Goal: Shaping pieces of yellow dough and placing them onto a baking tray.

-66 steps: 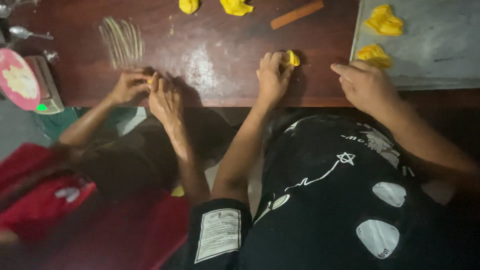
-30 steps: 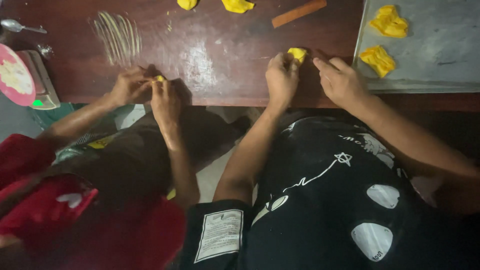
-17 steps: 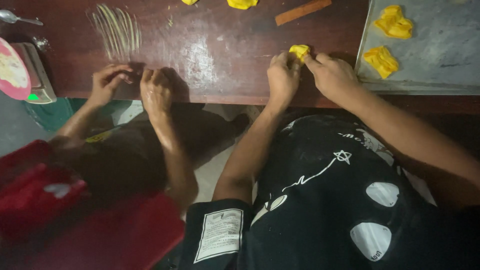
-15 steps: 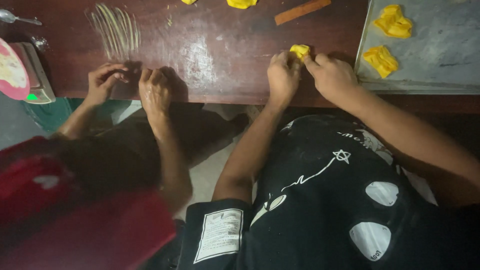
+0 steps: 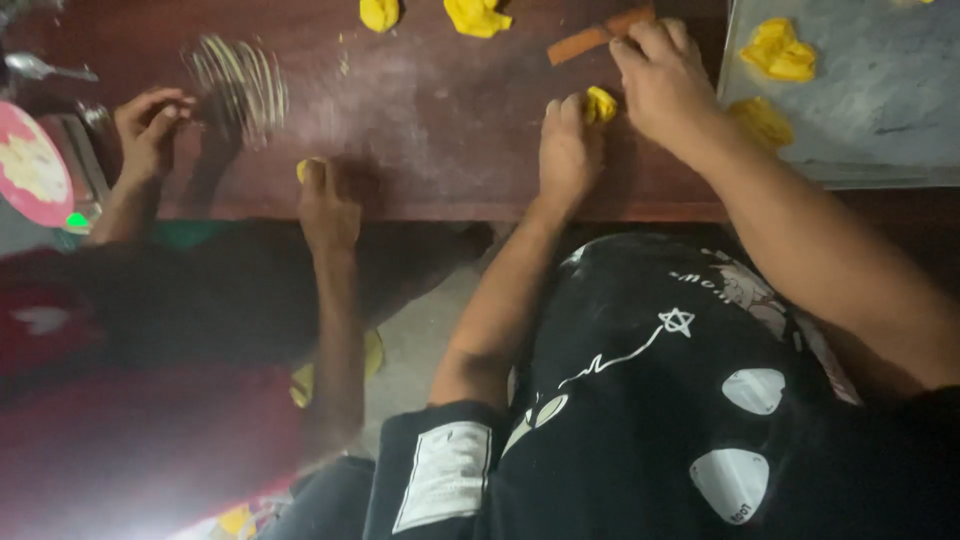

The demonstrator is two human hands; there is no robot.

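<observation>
Dough piece: small yellow lump lies on the dark wooden tabletop, just at the tips of the left hand and under the heel of the right; a moment ago both hands were closed around it together.
Left hand: left hand lies flat, palm down, fingers together and stretched forward, touching the near side of the lump rather than pinching it as before.
Right hand: right hand has moved up and away from the lump; its fingers, curled and close together, now rest on the brown wooden stick at the far edge. Whether they clamp the stick or only touch it, I cannot tell.
Meaning of the change: judging from this, the two-handed shaping has paused; the lump is steadied by one hand while the other goes to the tool.
Tray: grey metal tray to the right carries shaped yellow pieces, in the same places as earlier.
Loose dough: two more yellow lumps sit at the far edge of the tabletop.
Neighbour: another person's hands are at work to the left; one hand presses a small yellow bit, the other hand has moved near a wire tool.
Scale: small round-topped scale at far left.
</observation>
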